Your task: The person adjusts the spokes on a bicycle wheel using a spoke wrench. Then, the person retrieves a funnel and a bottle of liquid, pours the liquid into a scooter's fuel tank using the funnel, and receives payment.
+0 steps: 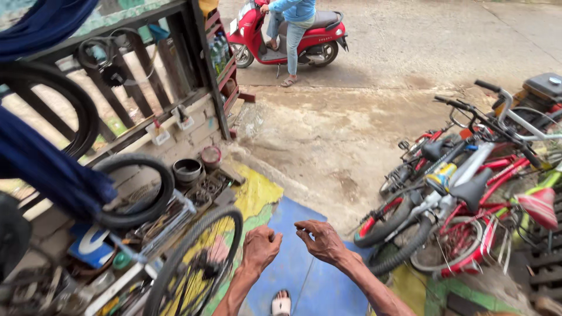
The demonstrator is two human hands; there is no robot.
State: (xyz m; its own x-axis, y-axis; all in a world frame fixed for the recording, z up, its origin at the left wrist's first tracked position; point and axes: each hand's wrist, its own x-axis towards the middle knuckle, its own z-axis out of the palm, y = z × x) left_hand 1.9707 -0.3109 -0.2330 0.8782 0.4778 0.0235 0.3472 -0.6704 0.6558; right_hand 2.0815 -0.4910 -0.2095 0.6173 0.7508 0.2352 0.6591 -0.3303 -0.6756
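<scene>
My left hand (260, 247) is a closed fist in the lower middle of the head view, just right of a spoked bicycle wheel (196, 264) that stands upright at the bottom left. Whether the fist grips anything I cannot tell. A short gap to the right is my right hand (319, 240), fingers curled and slightly apart, holding nothing I can see. Both hands hover over a blue and yellow painted floor (310, 281). My sandalled foot (281, 303) shows below them.
Several bicycles (462, 199) are piled at the right. At left, loose tyres (132, 190), tins and tools lie against a wooden fence (170, 64). Blue cloth (47, 169) hangs at left. On the concrete road (410, 47), a person sits on a red scooter (287, 35).
</scene>
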